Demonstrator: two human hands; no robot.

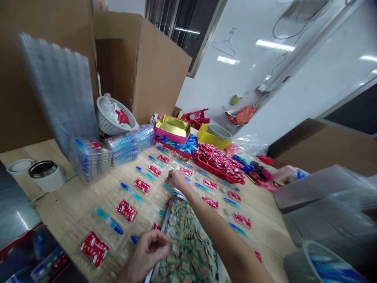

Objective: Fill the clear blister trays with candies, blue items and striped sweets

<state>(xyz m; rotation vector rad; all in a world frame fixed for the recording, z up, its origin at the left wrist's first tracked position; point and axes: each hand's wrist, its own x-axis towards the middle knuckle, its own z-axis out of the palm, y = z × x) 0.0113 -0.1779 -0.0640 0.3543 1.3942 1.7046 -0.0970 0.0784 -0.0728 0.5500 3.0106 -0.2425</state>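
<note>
My right hand (177, 179) reaches across the tabletop, fingers pinched down over one of the clear plastic trays; what it holds, if anything, is hidden. Beneath my right forearm lies a metal tray (166, 218) heaped with small green and tan striped pieces (188, 243). My left hand (151, 251) is curled at that tray's left edge, thumb and fingers drawn together, and I cannot see anything between them. Around both hands, rows of clear trays hold blue pens (108, 221) and red polka-dot packets (94, 248). Some trays also contain small pieces.
Stacked clear trays (90, 159) stand at the left beside a white pot (48, 179). Behind sit a red tray of packets (219, 163), a pink tin (173, 129) and a yellow basket (213, 137). A bucket (306, 263) of pens is at the lower right.
</note>
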